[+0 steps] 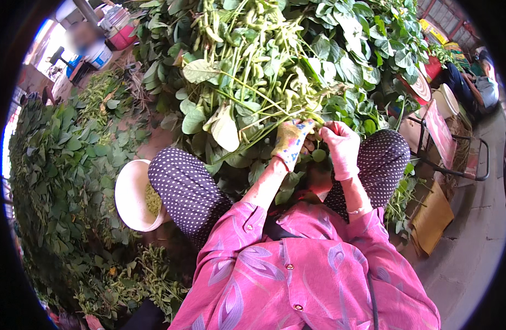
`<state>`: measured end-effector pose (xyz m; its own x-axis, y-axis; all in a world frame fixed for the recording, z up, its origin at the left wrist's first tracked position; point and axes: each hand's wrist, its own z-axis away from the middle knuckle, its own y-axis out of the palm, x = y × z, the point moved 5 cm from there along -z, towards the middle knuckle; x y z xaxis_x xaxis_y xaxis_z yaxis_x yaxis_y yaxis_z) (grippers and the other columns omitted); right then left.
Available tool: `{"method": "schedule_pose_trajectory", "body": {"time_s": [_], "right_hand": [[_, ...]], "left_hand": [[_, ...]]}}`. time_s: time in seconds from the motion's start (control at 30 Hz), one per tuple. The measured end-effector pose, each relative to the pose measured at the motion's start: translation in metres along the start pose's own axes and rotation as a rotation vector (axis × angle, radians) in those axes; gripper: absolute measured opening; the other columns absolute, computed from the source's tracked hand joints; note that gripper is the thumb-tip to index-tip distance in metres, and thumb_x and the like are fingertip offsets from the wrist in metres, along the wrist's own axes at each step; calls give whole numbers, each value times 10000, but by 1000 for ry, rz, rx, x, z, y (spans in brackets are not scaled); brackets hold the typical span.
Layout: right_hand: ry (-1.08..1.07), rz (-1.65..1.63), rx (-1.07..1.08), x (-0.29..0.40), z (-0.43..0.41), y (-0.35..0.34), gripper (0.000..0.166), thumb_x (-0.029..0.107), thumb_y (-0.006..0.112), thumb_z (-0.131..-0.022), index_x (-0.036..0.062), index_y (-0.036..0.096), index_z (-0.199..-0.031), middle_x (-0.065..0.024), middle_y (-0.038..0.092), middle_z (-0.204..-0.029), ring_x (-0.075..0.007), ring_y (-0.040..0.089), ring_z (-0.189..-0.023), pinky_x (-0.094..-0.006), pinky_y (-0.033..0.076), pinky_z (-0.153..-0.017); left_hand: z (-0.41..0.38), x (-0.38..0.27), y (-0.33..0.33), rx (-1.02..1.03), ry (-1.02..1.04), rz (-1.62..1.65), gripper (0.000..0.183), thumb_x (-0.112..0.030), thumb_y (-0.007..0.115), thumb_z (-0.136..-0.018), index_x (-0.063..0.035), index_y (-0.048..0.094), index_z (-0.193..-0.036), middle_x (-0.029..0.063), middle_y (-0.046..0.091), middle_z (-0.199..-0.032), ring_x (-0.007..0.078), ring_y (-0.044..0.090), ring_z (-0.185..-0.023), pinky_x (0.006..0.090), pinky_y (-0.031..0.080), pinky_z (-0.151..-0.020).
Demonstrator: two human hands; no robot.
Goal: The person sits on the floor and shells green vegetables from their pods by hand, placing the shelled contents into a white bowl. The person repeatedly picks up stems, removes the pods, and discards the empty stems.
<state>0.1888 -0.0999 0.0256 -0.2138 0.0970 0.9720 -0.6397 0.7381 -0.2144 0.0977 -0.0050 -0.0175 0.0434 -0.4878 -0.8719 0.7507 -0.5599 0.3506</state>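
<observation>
My left hand (293, 140), in a yellow glove with a blue and pink pattern, is closed around green stems of a soybean plant (292, 109). Close beside it on the right, my right hand (340, 146), in a pale pink glove, has its fingertips pinched together at the same stems; whether a pod is between them cannot be told. Leafy stalks with many green pods (253, 49) are heaped in front of me, over and between my knees. A white bucket (127, 196) holding green pods or beans stands by my left knee, partly hidden by it.
More bean plants (59, 165) lie heaped along the left. At the right are a folding metal-framed chair (442, 136), a white tub (447, 100) and a folded brown sheet (432, 218). Another person (486, 88) sits at the far right; a blurred person (85, 37) is at upper left.
</observation>
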Motion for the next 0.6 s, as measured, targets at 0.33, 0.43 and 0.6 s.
{"method": "schedule_pose_trajectory", "body": {"time_s": [0.33,0.43,0.6], "right_hand": [[1,49,87,-4,15,22,57,59,620,-746,21,610,-788,33,519,-627,-37,436,-583,-197,378,-537],[208,-294,211,-10,13,14,108,127,569,-808,41,600,-867,52,479,-619,-16,361,-499,-168,275,-433],[191,-260,427,-10,23,16,190,225,493,-871,51,528,-804,33,459,-604,-19,333,-433,-159,243,-388]], "left_hand": [[-1,12,-6,-57,84,394,105,-144,561,-815,-45,580,-789,-13,491,-548,87,401,-358,204,295,-329],[3,9,2,-52,120,373,101,-145,580,-787,-61,593,-733,-14,516,-562,63,422,-391,192,287,-343],[-1,12,2,42,152,441,135,-166,567,-803,-62,599,-724,-45,486,-540,38,350,-394,201,227,-366]]}}
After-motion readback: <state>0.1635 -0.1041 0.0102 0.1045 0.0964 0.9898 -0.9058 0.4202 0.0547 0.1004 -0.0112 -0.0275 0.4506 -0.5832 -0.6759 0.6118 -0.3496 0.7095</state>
